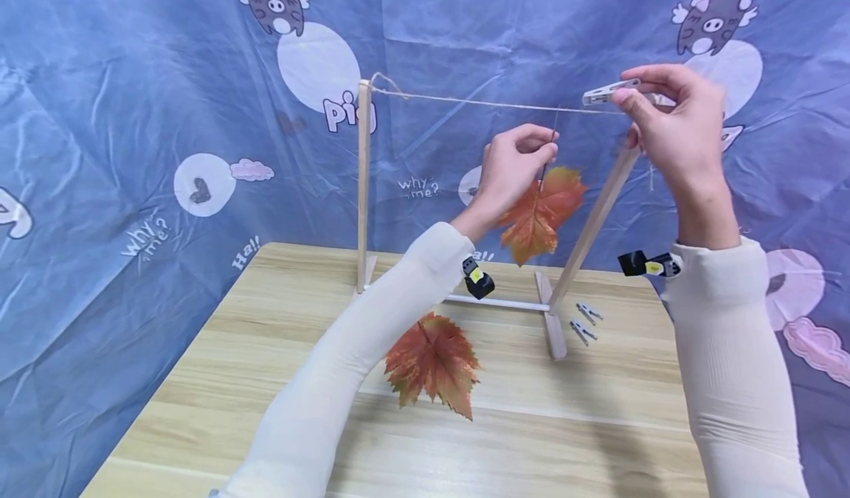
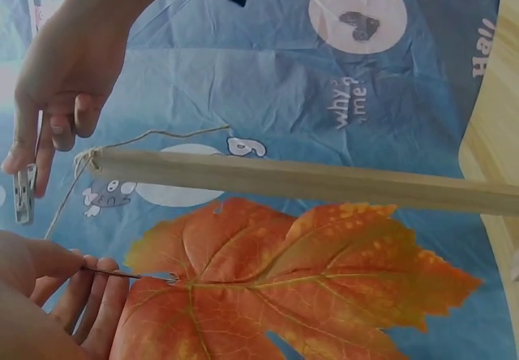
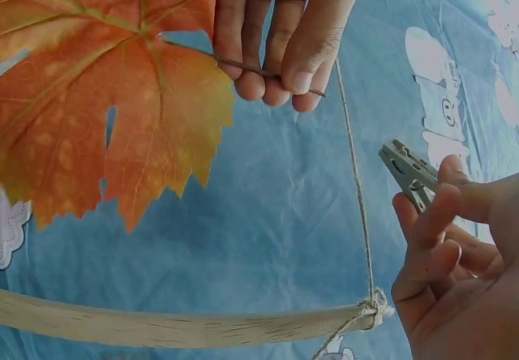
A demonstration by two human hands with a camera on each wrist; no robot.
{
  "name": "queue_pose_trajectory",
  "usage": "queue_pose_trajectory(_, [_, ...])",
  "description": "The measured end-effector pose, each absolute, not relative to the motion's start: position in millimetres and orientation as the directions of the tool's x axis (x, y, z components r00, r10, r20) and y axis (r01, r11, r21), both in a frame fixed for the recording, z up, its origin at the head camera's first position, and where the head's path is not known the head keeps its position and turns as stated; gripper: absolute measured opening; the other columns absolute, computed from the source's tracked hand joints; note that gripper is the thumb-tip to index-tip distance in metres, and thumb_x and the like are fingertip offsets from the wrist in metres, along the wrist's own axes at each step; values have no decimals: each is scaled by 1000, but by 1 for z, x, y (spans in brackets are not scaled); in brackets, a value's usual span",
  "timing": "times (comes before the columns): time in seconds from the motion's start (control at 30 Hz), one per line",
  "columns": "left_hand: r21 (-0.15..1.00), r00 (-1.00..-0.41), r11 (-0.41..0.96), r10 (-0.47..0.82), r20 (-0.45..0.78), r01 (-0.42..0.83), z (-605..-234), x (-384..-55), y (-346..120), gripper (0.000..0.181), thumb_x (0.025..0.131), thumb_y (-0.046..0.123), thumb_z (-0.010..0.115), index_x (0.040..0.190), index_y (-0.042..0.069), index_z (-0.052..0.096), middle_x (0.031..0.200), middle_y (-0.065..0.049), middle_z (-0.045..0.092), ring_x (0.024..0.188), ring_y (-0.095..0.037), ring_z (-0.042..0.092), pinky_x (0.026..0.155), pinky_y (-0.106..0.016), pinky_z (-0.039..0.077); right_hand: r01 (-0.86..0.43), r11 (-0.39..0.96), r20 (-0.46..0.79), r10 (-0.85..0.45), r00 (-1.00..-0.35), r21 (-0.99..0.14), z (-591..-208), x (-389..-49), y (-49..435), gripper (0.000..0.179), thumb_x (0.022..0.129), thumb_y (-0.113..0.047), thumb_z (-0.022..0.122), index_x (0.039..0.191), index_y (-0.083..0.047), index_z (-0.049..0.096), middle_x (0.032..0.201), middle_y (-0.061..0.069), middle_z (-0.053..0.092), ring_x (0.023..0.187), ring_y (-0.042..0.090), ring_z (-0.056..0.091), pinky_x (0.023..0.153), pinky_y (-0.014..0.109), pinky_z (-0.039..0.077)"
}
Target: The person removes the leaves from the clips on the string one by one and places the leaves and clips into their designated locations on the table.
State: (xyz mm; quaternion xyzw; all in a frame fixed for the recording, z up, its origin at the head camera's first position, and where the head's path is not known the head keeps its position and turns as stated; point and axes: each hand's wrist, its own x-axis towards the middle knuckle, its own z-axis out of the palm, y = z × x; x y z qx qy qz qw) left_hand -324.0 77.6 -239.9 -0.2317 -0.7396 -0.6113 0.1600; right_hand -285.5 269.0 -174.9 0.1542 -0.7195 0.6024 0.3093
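My left hand pinches the thin dark stem of an orange maple leaf, which hangs below the fingers. The stem's upper end reaches the twine strung between two wooden posts. Up at the right, my right hand holds a grey clothespin between thumb and fingers, slightly above the twine. In the right wrist view the clothespin is apart from the twine, and the leaf lies on the twine's other side. The left wrist view shows the stem between thumb and fingers.
A second reddish leaf lies on the wooden table. Two more clothespins rest beside the frame's right foot. The left post and right post are joined low by a white rod. A blue printed cloth hangs behind.
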Motion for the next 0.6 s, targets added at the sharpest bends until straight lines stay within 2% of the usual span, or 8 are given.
queue_pose_trajectory(0.2, [849, -848, 65, 139, 512, 524, -243, -325, 67, 14, 101, 13, 74, 114, 8, 78, 104, -6, 82, 89, -17, 78, 69, -17, 59, -639, 51, 639, 120, -759, -768, -186, -284, 268, 30, 89, -2, 84, 117, -2, 74, 93, 3, 76, 40, 10, 59, 36, 17, 41])
queue_pose_trajectory(0.4, [865, -856, -38, 125, 502, 501, -247, -326, 56, 14, 100, 6, 74, 112, 1, 78, 106, -16, 80, 87, -22, 79, 75, -23, 65, -633, 32, 632, 110, -767, -773, -198, -278, 270, 31, 89, 2, 83, 117, -4, 73, 95, 5, 72, 42, 10, 60, 36, 17, 43])
queue_pose_trajectory(0.6, [877, -872, -94, 104, 479, 471, -251, -327, 45, 14, 99, 3, 75, 110, -3, 78, 104, -21, 80, 88, -29, 79, 78, -29, 67, -656, 92, 662, 93, -744, -749, -212, -271, 272, 33, 92, 0, 81, 122, -4, 71, 100, 6, 66, 44, 9, 60, 36, 17, 42])
